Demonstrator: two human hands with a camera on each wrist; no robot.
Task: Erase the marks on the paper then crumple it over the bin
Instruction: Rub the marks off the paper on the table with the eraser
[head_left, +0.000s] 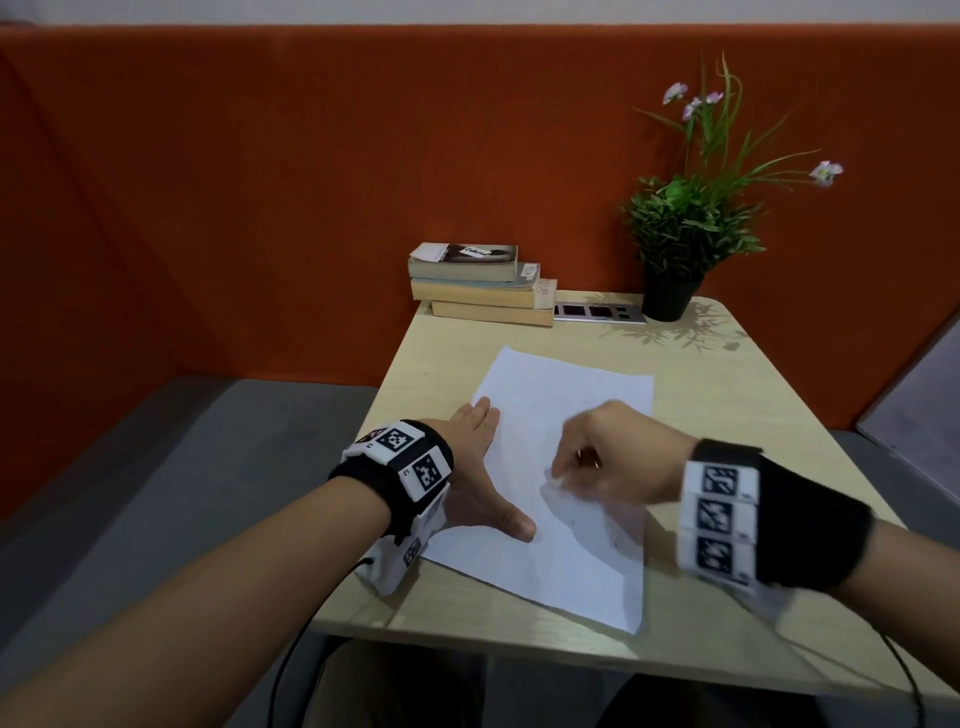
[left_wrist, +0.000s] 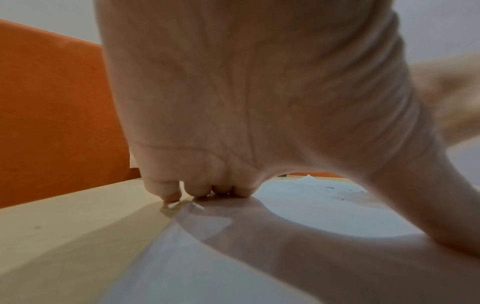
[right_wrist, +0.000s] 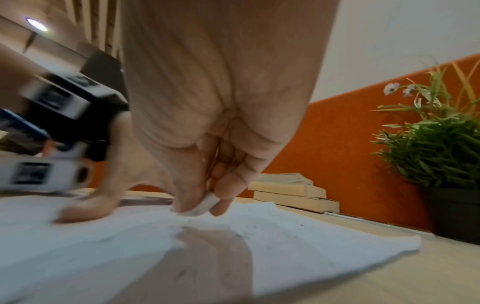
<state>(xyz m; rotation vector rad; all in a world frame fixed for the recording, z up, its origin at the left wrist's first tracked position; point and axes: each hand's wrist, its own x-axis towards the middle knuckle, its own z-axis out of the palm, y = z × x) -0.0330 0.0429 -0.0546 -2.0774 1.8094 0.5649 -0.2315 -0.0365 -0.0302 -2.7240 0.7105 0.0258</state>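
A white sheet of paper (head_left: 561, 467) lies on the pale wooden table (head_left: 727, 415), with faint grey marks and eraser crumbs on it. My left hand (head_left: 483, 467) presses flat on the sheet's left edge, fingers straight and thumb spread. In the left wrist view the left hand's fingertips (left_wrist: 197, 190) touch down where the paper (left_wrist: 285, 216) meets the table. My right hand (head_left: 608, 457) hovers over the sheet's middle, blurred. It pinches a small white eraser (right_wrist: 202, 206) between thumb and fingers, the eraser's tip touching the paper (right_wrist: 311, 232). No bin is in view.
A stack of three books (head_left: 483, 283) sits at the table's far edge against the orange partition (head_left: 260, 182). A potted green plant (head_left: 685, 234) stands at the far right, with a power-socket strip (head_left: 597, 313) between them. A grey bench (head_left: 156, 467) lies to the left.
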